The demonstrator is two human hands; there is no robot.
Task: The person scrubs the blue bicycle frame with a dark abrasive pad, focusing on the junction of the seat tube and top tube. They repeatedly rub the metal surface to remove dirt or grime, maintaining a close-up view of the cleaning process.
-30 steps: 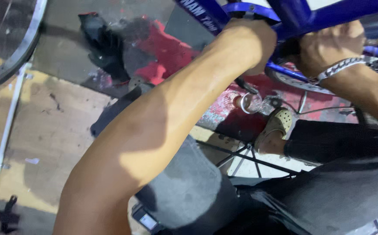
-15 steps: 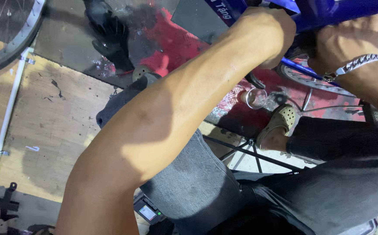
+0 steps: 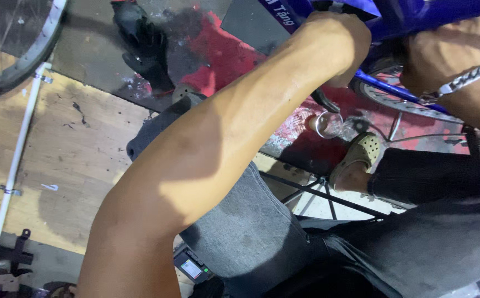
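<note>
A blue bicycle frame [image 3: 416, 16] ran along the top right of the view, raised above a red and grey floor [image 3: 223, 55]. The person's left hand [image 3: 336, 41] was balled into a fist against the frame's underside, and whether its fingers gripped a tube could not be told. The right hand [image 3: 449, 52], with a silver chain bracelet [image 3: 466, 81] at the wrist, sat curled up against the frame further right; what its fingers held was hidden.

Just below the frame, part of a spoked wheel [image 3: 394, 96] showed between the hands. Under it, a small clear glass [image 3: 328, 124] stood on the floor near a foot in a tan perforated clog [image 3: 361, 154]. A black glove [image 3: 140, 47] lay on the floor at upper left. Another wheel rim [image 3: 27, 58] curved across the top left corner above wooden boards [image 3: 69, 160].
</note>
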